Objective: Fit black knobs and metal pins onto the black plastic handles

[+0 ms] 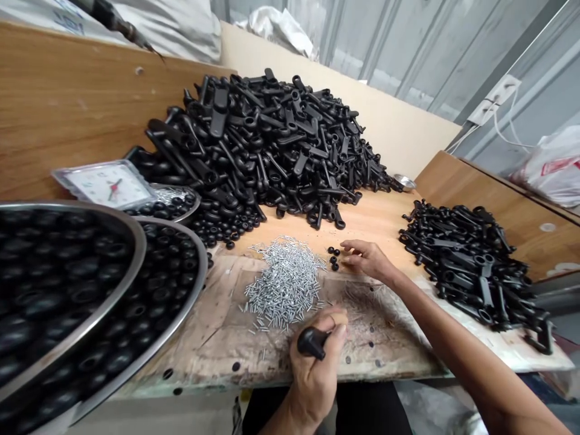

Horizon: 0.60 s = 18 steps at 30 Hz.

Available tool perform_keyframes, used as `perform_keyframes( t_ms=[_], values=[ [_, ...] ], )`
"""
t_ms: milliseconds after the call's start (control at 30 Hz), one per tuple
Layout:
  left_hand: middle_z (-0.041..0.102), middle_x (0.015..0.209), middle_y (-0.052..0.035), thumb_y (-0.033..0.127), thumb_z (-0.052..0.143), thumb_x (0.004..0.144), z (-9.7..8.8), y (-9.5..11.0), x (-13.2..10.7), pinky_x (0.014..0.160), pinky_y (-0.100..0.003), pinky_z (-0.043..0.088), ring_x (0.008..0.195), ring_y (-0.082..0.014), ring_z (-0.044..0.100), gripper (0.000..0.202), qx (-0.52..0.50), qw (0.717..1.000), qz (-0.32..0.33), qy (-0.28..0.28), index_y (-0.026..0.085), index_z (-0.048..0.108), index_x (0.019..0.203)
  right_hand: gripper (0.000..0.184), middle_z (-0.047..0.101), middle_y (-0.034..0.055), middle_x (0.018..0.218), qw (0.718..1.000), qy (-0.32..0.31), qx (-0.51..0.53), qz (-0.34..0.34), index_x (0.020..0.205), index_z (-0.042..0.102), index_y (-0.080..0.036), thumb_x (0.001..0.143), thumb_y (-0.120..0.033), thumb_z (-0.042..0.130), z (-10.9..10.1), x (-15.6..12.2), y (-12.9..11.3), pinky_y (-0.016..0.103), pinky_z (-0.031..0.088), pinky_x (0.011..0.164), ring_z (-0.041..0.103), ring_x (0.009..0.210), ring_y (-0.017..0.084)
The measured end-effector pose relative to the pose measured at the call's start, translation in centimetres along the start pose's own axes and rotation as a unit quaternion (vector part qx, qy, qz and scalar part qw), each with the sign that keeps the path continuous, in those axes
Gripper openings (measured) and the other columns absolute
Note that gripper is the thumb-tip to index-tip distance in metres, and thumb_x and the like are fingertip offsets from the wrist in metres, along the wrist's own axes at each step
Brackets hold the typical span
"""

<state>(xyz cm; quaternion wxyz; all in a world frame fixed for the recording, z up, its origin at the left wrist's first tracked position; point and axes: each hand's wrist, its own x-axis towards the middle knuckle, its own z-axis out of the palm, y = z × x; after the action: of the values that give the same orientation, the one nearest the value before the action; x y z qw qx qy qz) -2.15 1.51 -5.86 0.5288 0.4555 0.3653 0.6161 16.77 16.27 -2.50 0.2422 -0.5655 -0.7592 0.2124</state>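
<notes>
Near the table's front edge, my left hand (319, 368) is wrapped round a black plastic handle (312, 343). The handle's rounded end and a short stub stick out; the remainder is hidden in the palm. My right hand (369, 258) reaches across the board with its fingers apart, the fingertips beside several small black balls (334, 260). Just beyond my left hand lies a heap of small silver metal pins (287, 281), to the left of those balls.
A large pile of black handles (281, 139) fills the back, with a smaller pile (471, 260) at right. Metal-rimmed bowls (197, 272) of black balls stand at left, near a white clock (109, 184). A power tool (115, 23) hangs at upper left.
</notes>
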Motion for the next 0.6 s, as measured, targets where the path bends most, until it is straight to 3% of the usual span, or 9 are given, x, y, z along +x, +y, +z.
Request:
perform_keyframes(
  t_ms=[67, 133, 233, 367, 467, 600],
  values=[
    [0.063, 0.099, -0.0068, 0.025, 0.052, 0.078, -0.1, 0.1, 0.0, 0.096, -0.037, 0.037, 0.103, -0.0238, 0.054, 0.017, 0.031, 0.998, 0.044, 0.019, 0.02, 0.068, 0.076, 0.034, 0.065, 0.003, 0.086, 0.999, -0.019, -0.038, -0.016, 0.105, 0.062, -0.02, 0.072, -0.026, 0.059, 0.7, 0.3, 0.1, 0.029, 0.045, 0.072, 0.058, 0.077, 0.016],
    [0.062, 0.103, -0.0072, 0.025, 0.053, 0.078, -0.1, 0.0, 0.0, 0.095, -0.037, 0.038, 0.103, -0.0238, 0.054, 0.016, 0.043, 0.997, 0.051, 0.033, 0.021, 0.068, 0.08, 0.033, 0.064, 0.0022, 0.084, 0.996, -0.026, -0.075, -0.028, 0.105, 0.062, -0.021, 0.073, -0.026, 0.058, 1.0, 0.4, -0.2, 0.027, 0.044, 0.07, 0.057, 0.076, 0.015],
    [0.063, 0.085, -0.0062, 0.027, 0.05, 0.081, 0.0, -0.6, -0.3, 0.078, -0.032, 0.045, 0.082, -0.019, 0.058, 0.018, 0.025, 0.999, -0.002, 0.024, 0.019, 0.066, 0.083, 0.026, 0.064, 0.0039, 0.088, 0.991, -0.032, -0.119, -0.046, 0.1, 0.064, -0.022, 0.075, -0.025, 0.056, 1.1, 0.7, -0.7, 0.026, 0.043, 0.072, 0.058, 0.081, 0.017],
    [0.054, 0.063, -0.0014, 0.03, 0.052, 0.081, 0.3, -1.2, -0.6, 0.056, -0.024, 0.041, 0.059, -0.0119, 0.05, 0.018, -0.01, 0.998, -0.054, 0.014, 0.017, 0.064, 0.084, 0.018, 0.065, 0.0046, 0.09, 0.988, -0.029, -0.145, -0.051, 0.09, 0.066, -0.021, 0.077, -0.024, 0.053, 1.0, 1.0, -0.8, 0.027, 0.041, 0.076, 0.058, 0.085, 0.017],
    [0.051, 0.058, 0.0006, 0.032, 0.056, 0.078, 0.5, -1.2, -0.4, 0.051, -0.022, 0.039, 0.053, -0.0098, 0.046, 0.022, -0.032, 0.996, -0.073, 0.025, 0.016, 0.064, 0.09, 0.015, 0.064, 0.0016, 0.075, 0.995, 0.01, -0.101, -0.009, 0.082, 0.065, -0.02, 0.074, -0.024, 0.054, 0.5, 0.2, -1.1, 0.025, 0.041, 0.066, 0.056, 0.07, 0.015],
    [0.046, 0.053, 0.0031, 0.033, 0.058, 0.076, 0.8, -0.9, 0.3, 0.047, -0.021, 0.036, 0.048, -0.008, 0.042, 0.024, -0.006, 0.997, -0.076, 0.023, 0.015, 0.064, 0.09, 0.011, 0.056, -0.0023, 0.058, 0.992, 0.078, 0.091, 0.034, 0.074, 0.062, -0.017, 0.068, -0.026, 0.058, -0.9, -3.7, -3.4, 0.022, 0.038, 0.05, 0.049, 0.053, 0.011]
  ],
)
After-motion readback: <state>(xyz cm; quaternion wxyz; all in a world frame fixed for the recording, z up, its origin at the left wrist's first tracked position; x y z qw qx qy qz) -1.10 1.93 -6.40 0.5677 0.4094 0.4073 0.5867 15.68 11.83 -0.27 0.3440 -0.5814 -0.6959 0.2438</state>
